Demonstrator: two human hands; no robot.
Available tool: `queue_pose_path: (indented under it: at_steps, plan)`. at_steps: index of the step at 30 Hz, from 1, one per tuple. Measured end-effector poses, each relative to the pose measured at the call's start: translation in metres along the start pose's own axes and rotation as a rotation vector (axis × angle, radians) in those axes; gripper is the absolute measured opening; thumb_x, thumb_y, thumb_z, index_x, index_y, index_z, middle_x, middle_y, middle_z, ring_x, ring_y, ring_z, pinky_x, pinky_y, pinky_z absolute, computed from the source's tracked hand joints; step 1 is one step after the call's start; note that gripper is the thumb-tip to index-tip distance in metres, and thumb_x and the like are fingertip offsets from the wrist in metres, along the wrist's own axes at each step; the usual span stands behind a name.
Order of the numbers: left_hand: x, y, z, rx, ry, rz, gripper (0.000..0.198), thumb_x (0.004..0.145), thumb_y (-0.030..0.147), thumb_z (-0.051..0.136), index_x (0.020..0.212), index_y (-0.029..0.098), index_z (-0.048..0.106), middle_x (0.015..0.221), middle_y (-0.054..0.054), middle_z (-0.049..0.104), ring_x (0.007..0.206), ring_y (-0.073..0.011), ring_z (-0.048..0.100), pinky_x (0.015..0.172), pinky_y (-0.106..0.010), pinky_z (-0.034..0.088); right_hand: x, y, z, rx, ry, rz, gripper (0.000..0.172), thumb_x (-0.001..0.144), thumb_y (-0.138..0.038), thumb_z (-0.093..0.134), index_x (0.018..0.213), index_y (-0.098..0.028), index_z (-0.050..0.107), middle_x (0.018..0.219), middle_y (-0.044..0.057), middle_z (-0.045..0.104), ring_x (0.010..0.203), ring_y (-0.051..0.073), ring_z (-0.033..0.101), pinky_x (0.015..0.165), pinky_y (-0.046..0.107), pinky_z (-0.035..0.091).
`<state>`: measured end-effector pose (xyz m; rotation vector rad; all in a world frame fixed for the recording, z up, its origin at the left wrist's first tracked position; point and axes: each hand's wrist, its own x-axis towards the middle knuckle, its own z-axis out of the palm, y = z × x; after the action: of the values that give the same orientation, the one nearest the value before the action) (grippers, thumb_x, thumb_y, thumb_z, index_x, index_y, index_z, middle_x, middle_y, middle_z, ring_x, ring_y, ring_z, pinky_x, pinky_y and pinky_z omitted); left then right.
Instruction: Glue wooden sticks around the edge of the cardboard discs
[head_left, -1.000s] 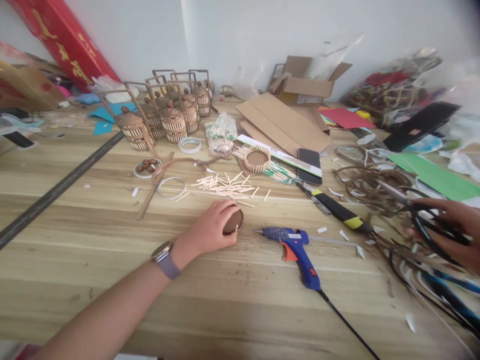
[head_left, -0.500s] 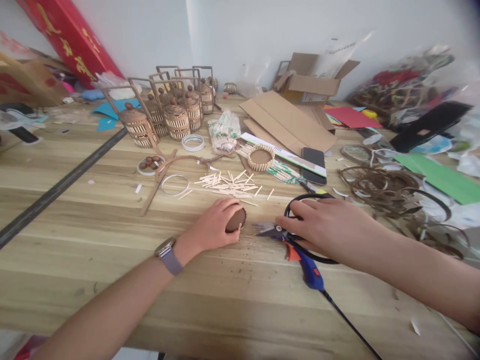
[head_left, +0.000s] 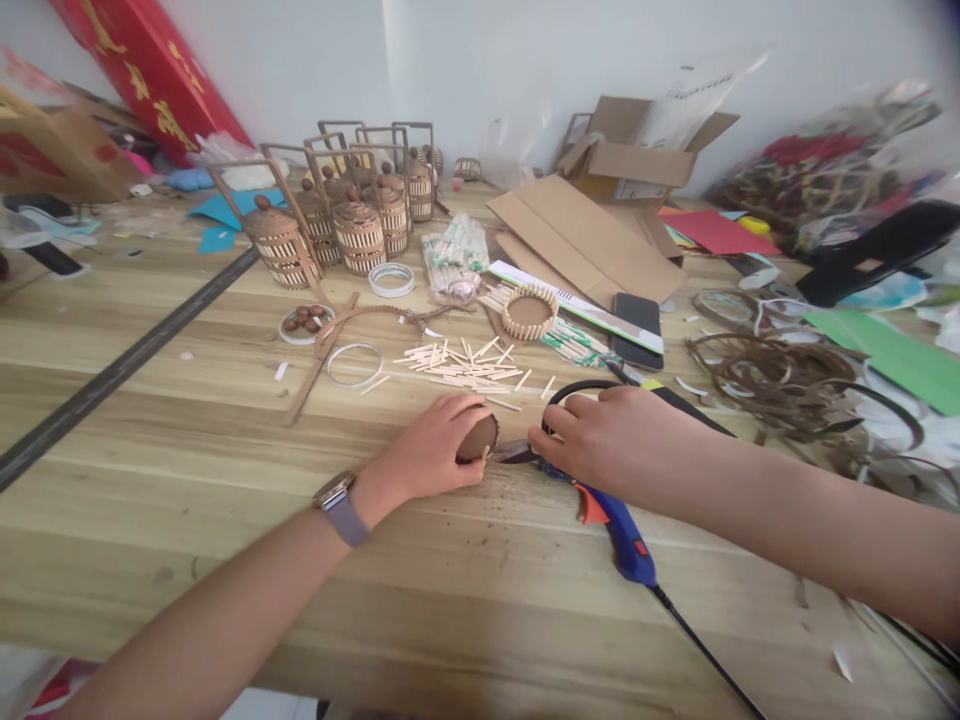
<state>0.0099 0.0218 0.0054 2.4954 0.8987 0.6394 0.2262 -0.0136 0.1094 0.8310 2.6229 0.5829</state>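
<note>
My left hand (head_left: pixel 427 450), with a watch on its wrist, is closed around a small round brown disc (head_left: pixel 478 440) with a notched rim, held on the table. A short pale stick end shows by my thumb at its edge. My right hand (head_left: pixel 600 435) grips a pair of scissors (head_left: pixel 516 452) with large black handle loops. The blade tips point left and meet the disc's right edge, near the stick end; whether they touch it I cannot tell. Under my right hand lies a blue glue gun (head_left: pixel 628 545) with an orange trigger and a black cord.
Loose pale sticks (head_left: pixel 469 370) lie beyond my hands. Behind them is a brown round base ringed with sticks (head_left: pixel 530 313). Small lidded baskets (head_left: pixel 360 235) with tall handles stand back left. A phone (head_left: pixel 637 325), cardboard (head_left: pixel 577 235) and coiled brown strips (head_left: pixel 765 365) lie right.
My right hand has moved the scissors left, so the blades now reach the disc's edge and look more closed. My left hand keeps its hold. The view has shifted slightly.
</note>
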Motion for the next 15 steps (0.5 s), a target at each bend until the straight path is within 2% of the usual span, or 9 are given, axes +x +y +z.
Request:
queue_pose_path:
  at_steps: [8,15]
  plan:
    - [0.0,0.0,0.001,-0.003,0.012,0.002,0.053,0.071,0.016,0.062,0.123,0.021,0.05,0.133,-0.013,0.051,0.127,-0.0308,0.047,0.108,-0.051,0.041,0.007,-0.001,-0.008,-0.008,-0.087,0.001,0.014,0.076,-0.006,0.063,0.083,-0.018,0.066,0.072,0.004,0.065,0.063,0.018,0.061,0.047,0.029,0.018]
    - [0.0,-0.001,0.001,-0.008,0.012,-0.005,0.052,0.072,0.017,0.063,0.123,0.018,0.052,0.132,-0.014,0.052,0.127,-0.0318,0.046,0.109,-0.051,0.041,0.022,-0.005,-0.024,-0.024,-0.206,-0.052,0.015,0.074,-0.003,0.065,0.073,-0.018,0.067,0.069,0.005,0.067,0.056,0.015,0.056,0.048,0.028,0.02]
